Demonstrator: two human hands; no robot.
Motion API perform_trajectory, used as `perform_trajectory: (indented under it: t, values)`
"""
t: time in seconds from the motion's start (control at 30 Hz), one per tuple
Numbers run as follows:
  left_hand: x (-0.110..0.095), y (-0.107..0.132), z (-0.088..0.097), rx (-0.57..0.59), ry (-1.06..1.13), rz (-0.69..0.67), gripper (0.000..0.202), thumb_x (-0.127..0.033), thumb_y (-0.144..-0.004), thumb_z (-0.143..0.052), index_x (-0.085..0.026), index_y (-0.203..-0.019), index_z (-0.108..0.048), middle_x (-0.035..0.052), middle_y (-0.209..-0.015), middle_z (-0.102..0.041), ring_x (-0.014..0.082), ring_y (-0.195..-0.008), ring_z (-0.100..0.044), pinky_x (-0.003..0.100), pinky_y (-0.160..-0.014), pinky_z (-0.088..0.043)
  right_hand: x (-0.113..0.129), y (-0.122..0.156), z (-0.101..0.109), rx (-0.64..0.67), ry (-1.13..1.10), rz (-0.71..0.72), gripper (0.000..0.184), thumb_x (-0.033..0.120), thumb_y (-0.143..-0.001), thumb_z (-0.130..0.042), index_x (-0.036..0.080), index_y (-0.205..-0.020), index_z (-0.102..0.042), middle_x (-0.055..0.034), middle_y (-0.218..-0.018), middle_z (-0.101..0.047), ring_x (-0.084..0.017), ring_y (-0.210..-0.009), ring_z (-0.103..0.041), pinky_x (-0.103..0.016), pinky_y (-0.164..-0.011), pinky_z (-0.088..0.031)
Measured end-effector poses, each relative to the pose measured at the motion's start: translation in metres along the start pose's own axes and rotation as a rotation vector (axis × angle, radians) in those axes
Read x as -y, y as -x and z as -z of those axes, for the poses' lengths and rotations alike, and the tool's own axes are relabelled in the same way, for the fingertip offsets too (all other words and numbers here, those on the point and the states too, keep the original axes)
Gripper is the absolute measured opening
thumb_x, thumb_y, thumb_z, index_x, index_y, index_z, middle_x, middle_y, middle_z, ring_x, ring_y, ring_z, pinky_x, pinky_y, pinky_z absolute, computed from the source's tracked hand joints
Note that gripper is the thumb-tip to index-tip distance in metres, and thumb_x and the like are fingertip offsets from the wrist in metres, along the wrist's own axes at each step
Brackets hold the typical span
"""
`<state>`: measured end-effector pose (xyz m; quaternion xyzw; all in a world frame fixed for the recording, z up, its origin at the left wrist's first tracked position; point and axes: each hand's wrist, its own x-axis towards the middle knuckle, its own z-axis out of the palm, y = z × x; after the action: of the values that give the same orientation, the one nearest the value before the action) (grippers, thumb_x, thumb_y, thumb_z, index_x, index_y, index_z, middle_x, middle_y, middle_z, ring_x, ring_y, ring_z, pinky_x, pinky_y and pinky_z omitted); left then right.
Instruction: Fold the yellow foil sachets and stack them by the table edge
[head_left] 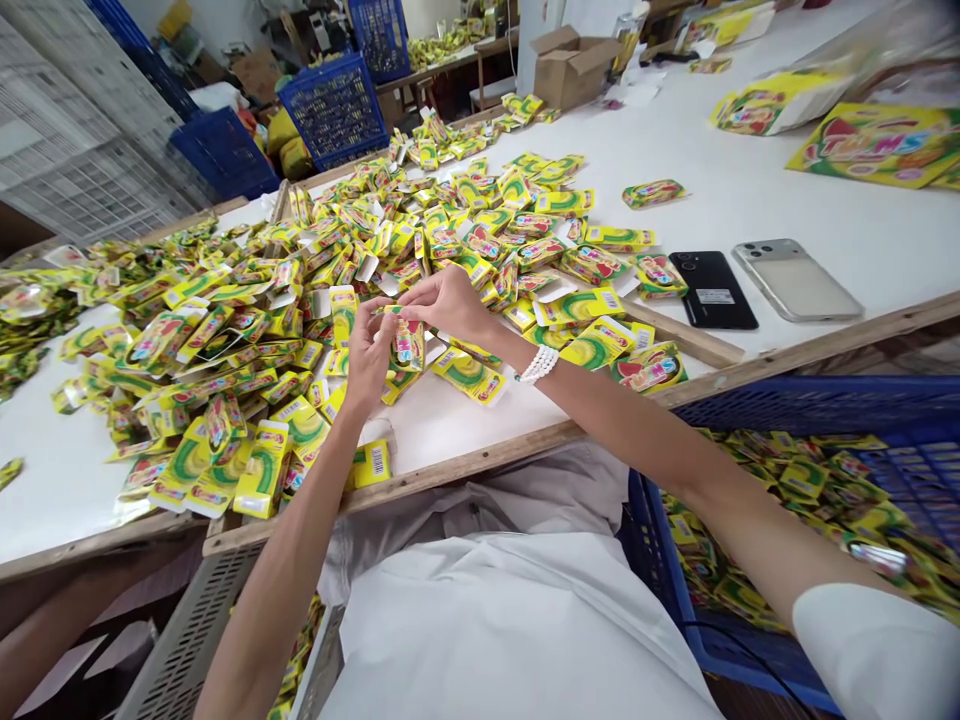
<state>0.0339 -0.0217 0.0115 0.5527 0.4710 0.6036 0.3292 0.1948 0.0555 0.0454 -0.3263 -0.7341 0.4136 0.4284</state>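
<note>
A small yellow-green printed carton (406,343) hangs over the white table (465,420) between both hands. My left hand (367,355) grips its left side, fingers curled round it. My right hand (448,303), with a white bead bracelet on the wrist, pinches its top flap from above. Behind and to the left of the hands spreads a big heap of the same flat cartons (300,270). Several more lie near the table's front edge (259,470).
A black phone (712,290) and a silver phone (795,280) lie at the right of the table. A blue crate (810,490) holding several cartons stands at my right side. Blue baskets (334,105), a cardboard box (574,65) and larger printed packs (877,145) are farther back.
</note>
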Motion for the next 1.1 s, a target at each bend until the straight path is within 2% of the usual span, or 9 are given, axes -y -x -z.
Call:
perform_trajectory:
  t: [0.13,0.47,0.67,0.8,0.9,0.97,1.03,1.07,1.1]
  values:
    - [-0.001,0.0,0.001,-0.036,0.004,0.011,0.055,-0.072,-0.092,-0.077,-0.023,-0.111,-0.062,-0.0046,-0.077,-0.064,0.007,-0.055,-0.056,0.017,-0.049,-0.043,-0.002,0.0,-0.001,0.014,0.022,0.021,0.013,0.013,-0.082,-0.087,0.014,-0.095,-0.089,-0.007,-0.089,-0.083,-0.021,-0.088,-0.082,-0.026,-0.077,-0.064]
    - [0.004,-0.002,0.008,-0.032,-0.02,0.016,0.054,-0.072,-0.088,-0.08,-0.024,-0.103,-0.059,-0.0054,-0.071,-0.06,0.0085,-0.056,-0.052,0.018,-0.052,-0.041,0.004,0.004,-0.005,0.074,-0.069,-0.081,0.011,0.013,-0.086,-0.082,0.011,-0.095,-0.088,-0.0066,-0.081,-0.082,-0.017,-0.066,-0.075,-0.022,-0.057,-0.059]
    - [0.001,-0.001,0.008,-0.024,-0.248,-0.073,0.053,-0.072,-0.097,-0.07,-0.023,-0.114,-0.063,-0.0033,-0.074,-0.06,0.0084,-0.057,-0.047,0.02,-0.053,-0.037,0.008,0.002,0.008,0.2,0.059,-0.087,0.013,0.022,-0.087,-0.082,0.01,-0.089,-0.086,-0.0035,-0.058,-0.07,-0.015,-0.054,-0.069,-0.022,-0.056,-0.059]
    - [0.001,0.0,0.011,-0.08,-0.491,-0.094,0.038,-0.05,-0.104,-0.064,-0.023,-0.13,-0.062,0.0042,-0.101,-0.07,0.0123,-0.068,-0.06,0.025,-0.067,-0.05,0.015,-0.001,0.03,0.183,0.27,0.051,0.014,0.018,-0.083,-0.084,0.008,-0.093,-0.086,-0.0035,-0.057,-0.068,-0.019,-0.067,-0.073,-0.029,-0.077,-0.064]
    - [0.0,0.001,0.016,-0.245,-0.785,-0.114,0.029,-0.025,-0.097,-0.061,-0.02,-0.126,-0.066,0.0119,-0.123,-0.067,0.0232,-0.097,-0.069,0.04,-0.097,-0.059,0.027,-0.002,0.052,0.064,0.402,0.142,0.022,0.006,-0.077,-0.082,0.007,-0.099,-0.087,-0.0057,-0.068,-0.075,-0.02,-0.077,-0.074,-0.035,-0.088,-0.063]
    - [-0.001,0.003,0.02,-0.343,-0.933,-0.112,0.033,-0.017,-0.092,-0.061,-0.019,-0.124,-0.069,0.0158,-0.132,-0.063,0.0314,-0.12,-0.066,0.051,-0.115,-0.052,0.038,-0.001,0.069,-0.115,0.237,0.214,0.028,0.015,-0.082,-0.083,0.008,-0.109,-0.086,-0.0063,-0.073,-0.078,-0.019,-0.072,-0.073,-0.033,-0.081,-0.063]
    - [-0.002,0.003,0.025,-0.378,-0.997,-0.085,0.04,-0.014,-0.09,-0.06,-0.02,-0.128,-0.068,0.0176,-0.141,-0.059,0.0355,-0.136,-0.058,0.056,-0.125,-0.045,0.048,0.002,0.089,-0.296,-0.207,0.343,0.041,0.03,-0.085,-0.086,0.015,-0.123,-0.082,-0.0045,-0.092,-0.084,-0.02,-0.08,-0.078,-0.032,-0.077,-0.064]
    - [-0.002,0.003,0.028,-0.385,-1.011,-0.068,0.043,-0.014,-0.089,-0.06,-0.021,-0.131,-0.067,0.0179,-0.147,-0.057,0.0367,-0.143,-0.053,0.057,-0.128,-0.042,0.052,0.004,0.098,-0.309,-0.463,0.438,0.044,0.032,-0.084,-0.085,0.023,-0.126,-0.08,-0.0001,-0.112,-0.084,-0.021,-0.099,-0.082,-0.031,-0.086,-0.066]
    - [-0.001,0.002,0.031,-0.391,-1.015,-0.05,0.046,-0.014,-0.089,-0.061,-0.022,-0.134,-0.066,0.0178,-0.154,-0.053,0.038,-0.15,-0.048,0.059,-0.131,-0.039,0.055,0.006,0.105,-0.191,-0.621,0.479,0.045,0.034,-0.082,-0.088,0.034,-0.126,-0.078,0.0071,-0.134,-0.079,-0.02,-0.122,-0.078,-0.031,-0.102,-0.064]
